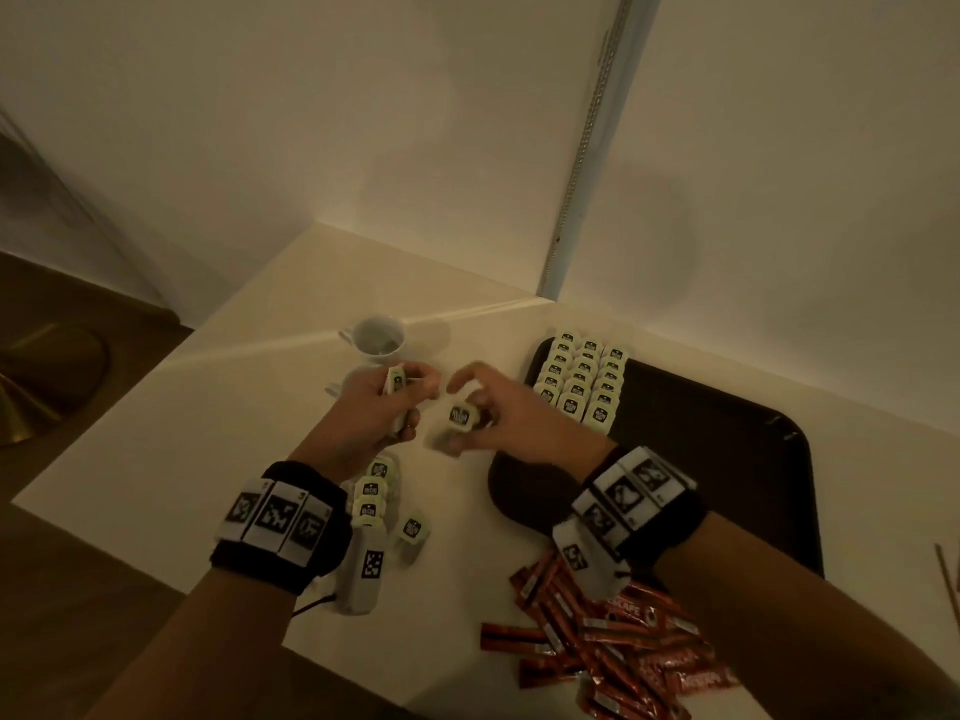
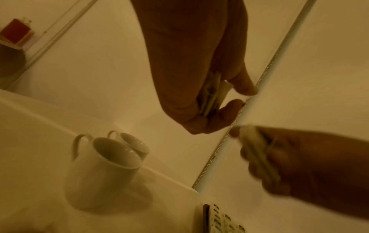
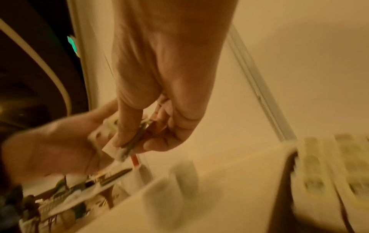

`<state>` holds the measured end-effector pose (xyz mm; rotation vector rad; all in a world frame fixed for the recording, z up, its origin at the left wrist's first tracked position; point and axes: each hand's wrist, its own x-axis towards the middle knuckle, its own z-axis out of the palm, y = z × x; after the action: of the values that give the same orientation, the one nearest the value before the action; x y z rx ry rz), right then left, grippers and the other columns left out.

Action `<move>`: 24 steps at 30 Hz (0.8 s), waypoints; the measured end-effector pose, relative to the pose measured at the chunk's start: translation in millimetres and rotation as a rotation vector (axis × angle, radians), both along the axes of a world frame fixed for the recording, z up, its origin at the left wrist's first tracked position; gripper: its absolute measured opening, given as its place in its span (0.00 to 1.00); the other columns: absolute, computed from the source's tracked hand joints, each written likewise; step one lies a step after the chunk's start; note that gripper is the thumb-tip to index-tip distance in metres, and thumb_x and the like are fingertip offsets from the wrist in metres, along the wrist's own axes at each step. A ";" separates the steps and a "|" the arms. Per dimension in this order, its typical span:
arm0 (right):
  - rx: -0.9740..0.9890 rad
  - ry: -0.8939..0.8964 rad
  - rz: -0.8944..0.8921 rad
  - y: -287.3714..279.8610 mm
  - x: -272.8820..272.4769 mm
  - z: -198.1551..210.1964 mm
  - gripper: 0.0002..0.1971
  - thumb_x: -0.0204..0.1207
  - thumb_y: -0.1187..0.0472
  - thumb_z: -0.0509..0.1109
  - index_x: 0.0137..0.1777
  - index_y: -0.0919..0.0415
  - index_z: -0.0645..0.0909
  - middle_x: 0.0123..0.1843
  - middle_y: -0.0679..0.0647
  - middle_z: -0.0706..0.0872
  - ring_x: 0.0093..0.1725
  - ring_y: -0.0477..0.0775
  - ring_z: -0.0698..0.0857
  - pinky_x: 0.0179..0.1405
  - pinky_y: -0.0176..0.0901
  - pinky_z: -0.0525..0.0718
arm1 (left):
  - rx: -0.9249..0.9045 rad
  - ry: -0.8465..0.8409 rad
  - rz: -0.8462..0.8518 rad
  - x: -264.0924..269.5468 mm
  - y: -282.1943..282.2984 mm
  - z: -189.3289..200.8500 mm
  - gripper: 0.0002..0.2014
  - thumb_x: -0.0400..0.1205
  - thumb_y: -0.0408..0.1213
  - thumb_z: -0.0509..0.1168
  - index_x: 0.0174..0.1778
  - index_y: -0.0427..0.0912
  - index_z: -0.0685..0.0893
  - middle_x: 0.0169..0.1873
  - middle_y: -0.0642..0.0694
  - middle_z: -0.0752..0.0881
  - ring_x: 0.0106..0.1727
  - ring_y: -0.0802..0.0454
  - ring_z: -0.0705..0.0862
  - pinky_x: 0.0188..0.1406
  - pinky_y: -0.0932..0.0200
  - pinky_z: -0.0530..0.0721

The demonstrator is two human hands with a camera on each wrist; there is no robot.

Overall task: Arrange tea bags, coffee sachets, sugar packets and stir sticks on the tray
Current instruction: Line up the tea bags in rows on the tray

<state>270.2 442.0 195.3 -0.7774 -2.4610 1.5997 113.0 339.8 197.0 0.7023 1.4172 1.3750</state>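
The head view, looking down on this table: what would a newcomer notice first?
First the two hands meeting at the table's middle: the left hand and the right hand each pinch pale green tea bags. Next, the neat rows of tea bags filling the far left corner of the dark tray. Then the heap of red coffee sachets at the near edge, and a white cup behind the hands.

Head camera looks down over table point(image 1: 249, 407); wrist cameras close, low, facing wall; all share hands, cup point(image 1: 378, 339).
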 end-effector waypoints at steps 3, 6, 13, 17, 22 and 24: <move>0.039 0.131 -0.030 19.7 10.4 53.4 0.23 0.70 0.64 0.78 0.59 0.61 0.70 0.41 0.50 0.88 0.33 0.36 0.83 0.37 0.28 0.78 | 0.088 0.124 -0.143 10.6 9.6 12.3 0.08 0.76 0.33 0.72 0.48 0.36 0.84 0.27 0.51 0.80 0.27 0.57 0.73 0.24 0.65 0.75; 0.104 0.204 -0.069 36.6 21.2 86.8 0.21 0.69 0.67 0.78 0.57 0.63 0.72 0.41 0.55 0.86 0.34 0.41 0.83 0.37 0.32 0.81 | 0.173 0.191 -0.123 25.3 25.3 26.8 0.09 0.76 0.29 0.72 0.46 0.26 0.81 0.23 0.53 0.79 0.24 0.58 0.73 0.24 0.63 0.75; 0.256 0.202 -0.088 56.8 41.4 111.3 0.19 0.67 0.63 0.80 0.54 0.57 0.77 0.48 0.55 0.82 0.44 0.51 0.84 0.45 0.43 0.85 | 0.257 -0.096 -0.048 54.4 49.1 44.8 0.13 0.68 0.42 0.72 0.49 0.52 0.84 0.32 0.52 0.84 0.28 0.57 0.78 0.23 0.64 0.76; 0.239 0.108 -0.088 61.9 46.8 122.3 0.21 0.63 0.59 0.82 0.54 0.53 0.79 0.51 0.54 0.83 0.44 0.54 0.87 0.45 0.43 0.86 | 0.243 -0.217 -0.040 68.9 57.2 45.7 0.05 0.72 0.43 0.69 0.42 0.50 0.83 0.32 0.53 0.84 0.27 0.59 0.78 0.22 0.66 0.74; 0.252 0.112 -0.183 67.9 48.7 139.7 0.09 0.74 0.64 0.74 0.52 0.56 0.81 0.41 0.55 0.85 0.36 0.47 0.85 0.36 0.35 0.83 | 0.216 -0.377 -0.097 83.3 59.1 42.7 0.05 0.72 0.38 0.69 0.41 0.48 0.80 0.41 0.48 0.88 0.27 0.58 0.79 0.22 0.67 0.74; 0.317 0.080 -0.190 67.5 46.3 144.6 0.08 0.73 0.64 0.75 0.52 0.58 0.82 0.38 0.51 0.87 0.35 0.42 0.84 0.35 0.30 0.81 | 0.215 -0.314 -0.168 89.8 57.7 42.7 0.05 0.72 0.37 0.70 0.41 0.49 0.83 0.45 0.46 0.89 0.27 0.57 0.78 0.23 0.67 0.75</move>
<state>316.5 509.6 339.9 -0.8462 -2.4149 1.1182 202.8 397.5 239.7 0.6911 0.9530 1.4443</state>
